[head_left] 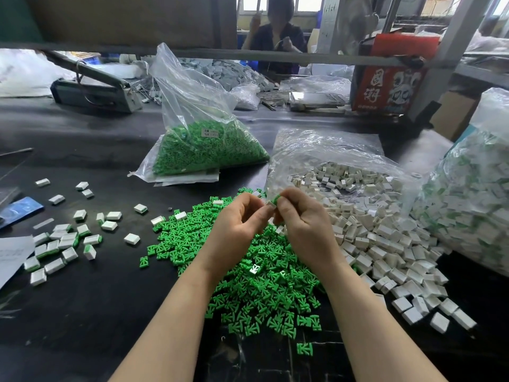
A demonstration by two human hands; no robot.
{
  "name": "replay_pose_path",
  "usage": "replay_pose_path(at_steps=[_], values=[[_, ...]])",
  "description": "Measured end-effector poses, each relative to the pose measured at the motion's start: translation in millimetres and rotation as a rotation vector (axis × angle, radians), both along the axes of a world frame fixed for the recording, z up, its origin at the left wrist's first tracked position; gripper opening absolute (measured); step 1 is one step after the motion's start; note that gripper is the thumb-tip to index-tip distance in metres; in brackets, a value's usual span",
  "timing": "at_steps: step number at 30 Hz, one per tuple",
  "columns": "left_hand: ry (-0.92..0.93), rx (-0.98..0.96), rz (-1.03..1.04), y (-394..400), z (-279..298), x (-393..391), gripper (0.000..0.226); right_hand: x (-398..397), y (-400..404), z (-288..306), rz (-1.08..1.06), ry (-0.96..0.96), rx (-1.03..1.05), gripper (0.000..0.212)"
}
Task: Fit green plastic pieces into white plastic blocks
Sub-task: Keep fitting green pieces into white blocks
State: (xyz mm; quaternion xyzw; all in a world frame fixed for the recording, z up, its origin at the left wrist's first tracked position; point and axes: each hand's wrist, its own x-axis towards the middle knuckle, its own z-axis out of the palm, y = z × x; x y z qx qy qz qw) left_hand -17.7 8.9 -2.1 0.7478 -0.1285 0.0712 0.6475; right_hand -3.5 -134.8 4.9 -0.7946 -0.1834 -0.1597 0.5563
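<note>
My left hand (pixel 237 219) pinches a small white block (pixel 270 205) between thumb and fingertips. My right hand (pixel 300 216) pinches a green piece (pixel 276 199) and holds it against the top of that block. Both hands hover above a heap of loose green pieces (pixel 256 279) on the black table. A spill of white blocks (pixel 385 244) lies to the right, out of an open clear bag. Several assembled white-and-green blocks (pixel 63 244) lie scattered at the left.
A clear bag of green pieces (pixel 206 150) stands behind the heap. A big bag of finished blocks (pixel 468 205) fills the right edge. A heat sealer (pixel 96 92) sits far left. Another person (pixel 275 34) works across the table. Paper (pixel 13 255) lies at the left edge.
</note>
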Motion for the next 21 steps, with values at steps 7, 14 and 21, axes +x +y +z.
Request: replay_pose_path(at_steps=[7, 14, 21], values=[[0.037, -0.007, -0.108, -4.4, 0.4, -4.3, 0.024, -5.4, 1.5, 0.5, 0.099, 0.051, -0.037, 0.030], [0.034, 0.082, -0.097, 0.2, 4.8, -5.2, 0.039, -2.7, 2.1, 2.0, 0.203, 0.167, 0.096, 0.036], [0.034, 0.082, -0.063, -2.6, 3.9, -5.5, 0.037, -1.2, 2.3, 1.2, 0.181, 0.160, 0.100, 0.030]])
